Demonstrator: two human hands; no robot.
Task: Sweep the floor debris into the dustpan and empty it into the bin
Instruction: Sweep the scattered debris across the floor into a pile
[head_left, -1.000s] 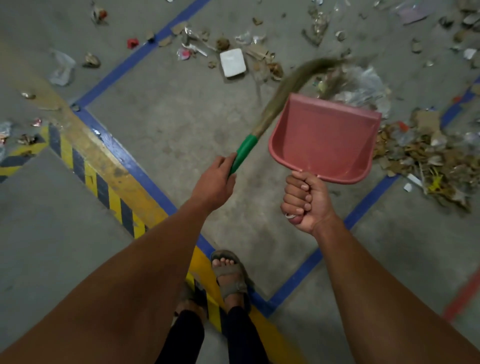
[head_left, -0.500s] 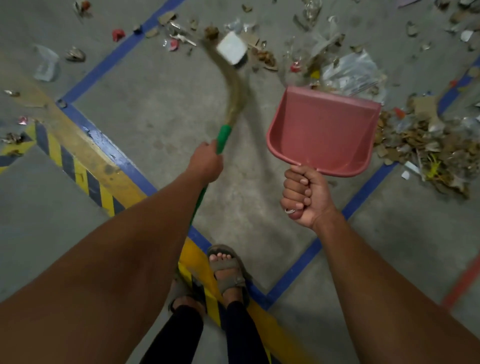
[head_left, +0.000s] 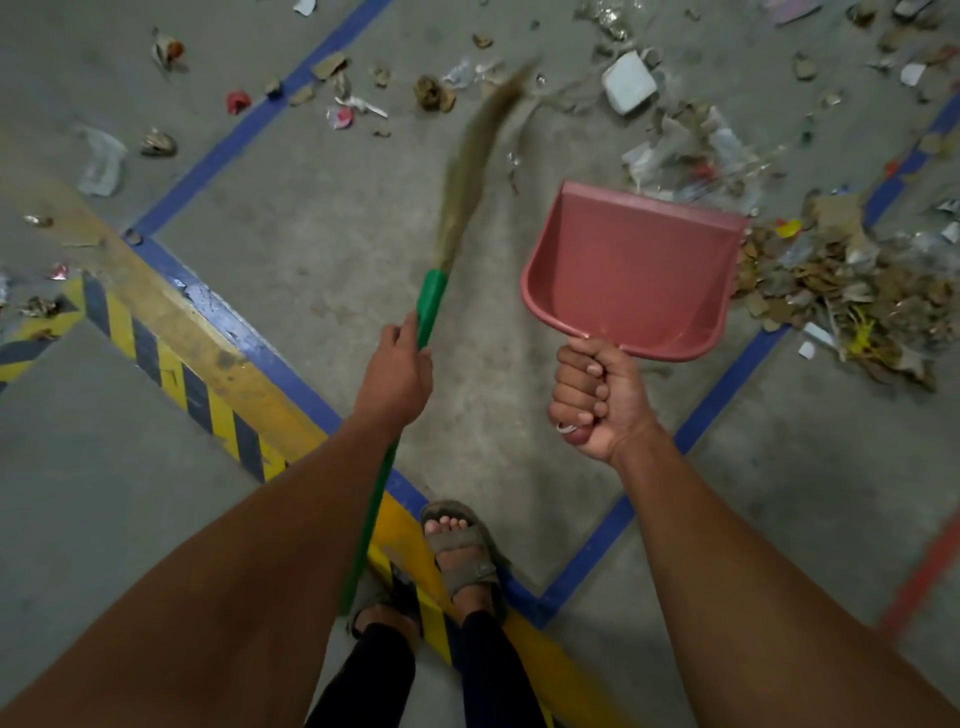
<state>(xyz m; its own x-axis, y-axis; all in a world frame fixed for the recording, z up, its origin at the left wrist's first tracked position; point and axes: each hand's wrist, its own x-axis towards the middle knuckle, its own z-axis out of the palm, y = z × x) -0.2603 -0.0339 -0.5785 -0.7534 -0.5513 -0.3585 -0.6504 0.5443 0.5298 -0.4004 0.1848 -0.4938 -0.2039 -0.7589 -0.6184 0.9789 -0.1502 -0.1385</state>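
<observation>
Gripping one broom (head_left: 470, 171), one dustpan (head_left: 631, 270), two hands

**Bare floor between the hands, litter beyond**

The concrete floor (head_left: 322, 234) between broom (head_left: 470, 161) and dustpan (head_left: 631, 270) lies bare. A heap of leaves and scraps (head_left: 852, 291) crowds the dustpan's right side; wrappers and a white box (head_left: 627, 83) block its far edge. Scattered bits dot the far left.

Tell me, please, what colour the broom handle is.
Green; the broom handle shows clearly in the head view.
</observation>
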